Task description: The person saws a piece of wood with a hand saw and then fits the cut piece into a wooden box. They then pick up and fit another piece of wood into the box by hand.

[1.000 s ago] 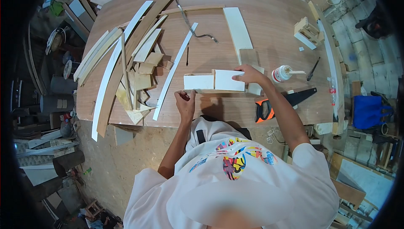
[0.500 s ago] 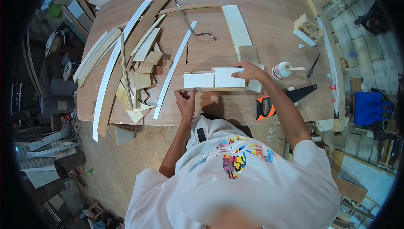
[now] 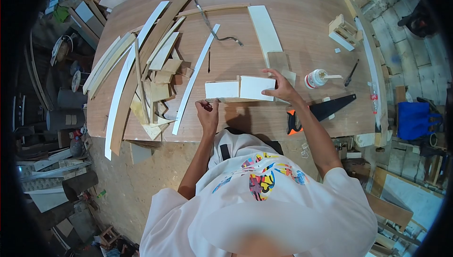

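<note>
Nearest you, your left hand (image 3: 207, 111) rests on the tabletop (image 3: 302, 16) at its near edge, fingers curled together around something thin at the near left end of a wooden strip (image 3: 238, 100); what it pinches is too small to tell.

Just beyond that strip stand two white panels side by side. The left panel (image 3: 222, 89) stands free, with no hand on it. Your right hand (image 3: 282, 86) has its grip clamped on the right end of the right panel (image 3: 255, 88), thumb near, fingers spread over the far edge. The two panels touch at one seam, so the piece looks part-built: two pieces lined up along the strip, not visibly fixed, and the joining seems to be what is left.

To the right of your right hand lie a saw (image 3: 321, 111) with an orange handle, near the edge, and a glue bottle (image 3: 317, 78) on its side a little farther off. Neither is touched.

To the left, a heap of offcuts (image 3: 158, 89) and long strips (image 3: 125, 75) fans out toward the far left corner.

Farther off, a white board (image 3: 264, 28) runs toward the far edge, a bent metal strap (image 3: 214, 25) lies beside it, and a small slatted frame (image 3: 344, 31) sits at far right.
</note>
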Demonstrator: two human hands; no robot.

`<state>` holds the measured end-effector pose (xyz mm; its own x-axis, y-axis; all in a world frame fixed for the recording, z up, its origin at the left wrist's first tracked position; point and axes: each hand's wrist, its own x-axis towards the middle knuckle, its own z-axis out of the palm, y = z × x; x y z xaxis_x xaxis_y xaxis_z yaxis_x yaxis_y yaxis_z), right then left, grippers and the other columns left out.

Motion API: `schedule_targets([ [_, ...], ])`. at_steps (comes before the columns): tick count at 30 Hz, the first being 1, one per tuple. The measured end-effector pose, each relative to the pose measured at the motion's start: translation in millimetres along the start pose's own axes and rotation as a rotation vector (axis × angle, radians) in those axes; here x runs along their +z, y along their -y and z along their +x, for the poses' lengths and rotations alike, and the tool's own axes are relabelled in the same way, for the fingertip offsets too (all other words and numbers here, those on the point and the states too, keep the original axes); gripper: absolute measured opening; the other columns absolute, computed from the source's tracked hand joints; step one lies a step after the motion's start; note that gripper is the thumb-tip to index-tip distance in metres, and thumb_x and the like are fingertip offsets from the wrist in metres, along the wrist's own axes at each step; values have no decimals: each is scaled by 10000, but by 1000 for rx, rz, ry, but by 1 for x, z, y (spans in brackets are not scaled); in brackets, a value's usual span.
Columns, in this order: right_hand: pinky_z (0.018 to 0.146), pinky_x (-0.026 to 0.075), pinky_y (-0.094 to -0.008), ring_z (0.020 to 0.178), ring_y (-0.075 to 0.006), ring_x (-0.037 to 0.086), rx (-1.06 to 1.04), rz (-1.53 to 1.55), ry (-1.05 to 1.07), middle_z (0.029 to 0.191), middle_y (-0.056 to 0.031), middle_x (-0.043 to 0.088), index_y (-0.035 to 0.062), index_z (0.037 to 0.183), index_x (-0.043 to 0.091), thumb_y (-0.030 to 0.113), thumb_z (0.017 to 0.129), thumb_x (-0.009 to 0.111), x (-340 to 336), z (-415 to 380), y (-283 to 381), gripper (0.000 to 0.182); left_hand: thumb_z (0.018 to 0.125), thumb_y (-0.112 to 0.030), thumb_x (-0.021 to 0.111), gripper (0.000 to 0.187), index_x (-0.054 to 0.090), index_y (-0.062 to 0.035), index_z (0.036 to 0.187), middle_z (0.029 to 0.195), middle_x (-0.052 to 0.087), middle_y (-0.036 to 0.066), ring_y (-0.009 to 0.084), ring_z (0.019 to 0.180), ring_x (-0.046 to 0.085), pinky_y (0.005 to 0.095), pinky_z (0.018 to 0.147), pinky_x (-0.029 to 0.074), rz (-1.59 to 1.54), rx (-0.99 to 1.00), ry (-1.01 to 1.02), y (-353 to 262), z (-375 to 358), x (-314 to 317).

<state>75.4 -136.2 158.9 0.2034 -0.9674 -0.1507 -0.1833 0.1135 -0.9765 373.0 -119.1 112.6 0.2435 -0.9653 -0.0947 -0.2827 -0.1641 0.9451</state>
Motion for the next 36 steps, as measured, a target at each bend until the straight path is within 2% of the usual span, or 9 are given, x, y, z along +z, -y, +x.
schedule_targets([
  [6, 675, 437, -247, 762, -92, 528, -61, 57, -95, 822, 4, 567, 104, 1252, 497, 135, 676, 826, 7, -6, -12, 664, 843, -214, 713, 362, 394, -53, 900, 738, 446, 19, 96, 626, 432, 242, 550, 396, -5, 9, 15, 9, 5, 2],
  [16, 708, 450, -237, 805, -90, 546, -57, 80, -89, 890, -11, 580, 97, 1240, 510, 81, 696, 795, 8, -7, -4, 614, 847, -232, 711, 380, 383, -51, 913, 745, 438, 17, 96, 613, 429, 244, 529, 388, -3, 3, 13, 12, 8, 3],
  [19, 746, 455, -239, 838, -96, 551, -98, 99, -82, 914, -10, 587, 93, 1213, 522, 49, 717, 768, 10, -9, 3, 555, 848, -230, 710, 380, 384, -47, 916, 760, 434, 21, 99, 627, 428, 247, 545, 393, 4, 11, 2, 6, 6, 4],
  [25, 787, 462, -257, 869, -99, 554, -103, -55, -31, 923, -3, 589, 60, 1067, 586, 35, 751, 730, 11, -15, 24, 348, 851, -225, 707, 376, 385, -44, 918, 782, 435, 26, 102, 648, 430, 249, 570, 401, -3, 9, 1, 3, 4, 4],
  [27, 791, 463, -252, 887, -102, 555, 45, -133, 52, 947, -9, 593, 47, 1050, 605, -8, 766, 666, 9, -18, 34, 296, 851, -224, 707, 376, 385, -44, 918, 782, 435, 25, 102, 648, 431, 248, 570, 401, -11, 3, 3, 3, 4, 4],
  [28, 791, 463, -252, 887, -102, 555, 44, -136, 52, 947, -9, 593, 47, 1050, 605, -8, 766, 666, 5, -17, 36, 296, 851, -223, 707, 375, 384, -44, 918, 783, 436, 25, 102, 649, 432, 249, 572, 402, -13, 3, 3, 4, 4, 4],
  [30, 791, 470, -259, 900, -109, 562, 136, 271, 242, 982, -16, 596, 52, 1093, 606, -63, 758, 591, -2, -16, 40, 354, 851, -222, 707, 375, 384, -44, 918, 784, 438, 26, 102, 651, 433, 249, 573, 402, -17, 5, 3, 6, 5, 5],
  [34, 804, 478, -265, 926, -114, 567, -2, 116, 212, 1021, -33, 604, 57, 1134, 600, -116, 740, 523, 9, -16, 53, 438, 849, -223, 709, 377, 385, -44, 920, 781, 442, 29, 104, 653, 438, 250, 579, 405, -8, 19, -12, 8, 8, 8],
  [36, 830, 482, -270, 960, -116, 569, -49, -73, 213, 1058, -64, 613, 70, 1146, 599, -141, 756, 506, 12, -16, 65, 453, 848, -223, 709, 377, 386, -43, 921, 781, 445, 31, 106, 655, 442, 251, 582, 407, -8, 28, -19, 8, 9, 8],
])
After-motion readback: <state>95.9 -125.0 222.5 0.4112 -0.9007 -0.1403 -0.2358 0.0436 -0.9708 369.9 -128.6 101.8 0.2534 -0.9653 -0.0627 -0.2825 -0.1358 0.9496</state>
